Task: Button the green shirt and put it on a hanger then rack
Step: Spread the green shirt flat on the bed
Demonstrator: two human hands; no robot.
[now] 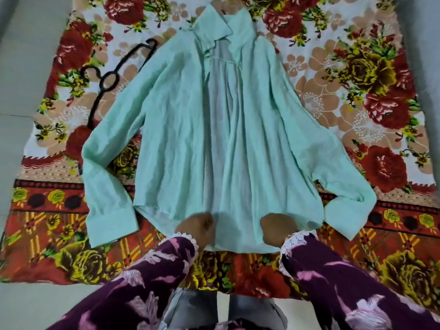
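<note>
Green shirt (190, 129): laid flat on a floral blanket (357, 96), front open, collar pointing away from the person, hem nearest; long axis runs straight away from the camera. Sleeves spread to either side, cuffs toward the near edge.
Black hanger (104, 79): on the blanket, just beside the shirt's left sleeve, partly under it.
Left hand (196, 226): closed, gripping the hem at the left front panel.
Right hand (277, 227): closed on the hem, apparently pinching the right panel; fingers hidden.

Single head view; steeply downward, close above the floral blanket (357, 96); wide-angle.
</note>
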